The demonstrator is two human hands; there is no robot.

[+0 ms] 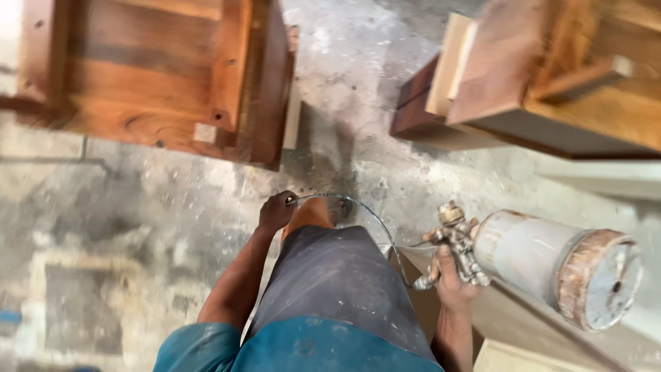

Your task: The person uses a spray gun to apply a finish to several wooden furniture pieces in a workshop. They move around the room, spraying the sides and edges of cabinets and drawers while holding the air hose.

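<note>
Over a dusty concrete floor [172, 207], seen from the head cam looking straight down. Right hand [454, 279] is wrapped tight round the grip of a spray gun [458, 241], fingers closed on the handle w/ the metal body sticking up above the fist. Gun body is dull silver metal, grimy, w/ a brass-coloured knob on top. Its cup [558, 265] lies tilted toward the lower right edge of view: a pale cylinder, whitish-grey and streaked w/ old finish, its round lid crusted brown around the rim. Gun and cup sit low right in the frame, above a pale board [523, 324] that runs to the bottom right corner.

Left hand [277, 210] is closed on a thin hose [372, 220], pinching it near the knee. Hose arcs up from that fist, curves over to the right & drops toward the gun's base; looks bluish-grey, thin, slightly glossy.

Between the hands: person's leg in dark grey shorts [337, 282], teal shirt hem [303, 351] at the bottom edge, foot in a sandal [337, 207] on the floor.

Upper left: a reddish-brown wooden furniture piece [151, 76], joints and screw holes showing. Upper right: another wooden unit [551, 69], blurred, w/ lighter planks beside it. Floor is speckled w/ white spots & stains.
</note>
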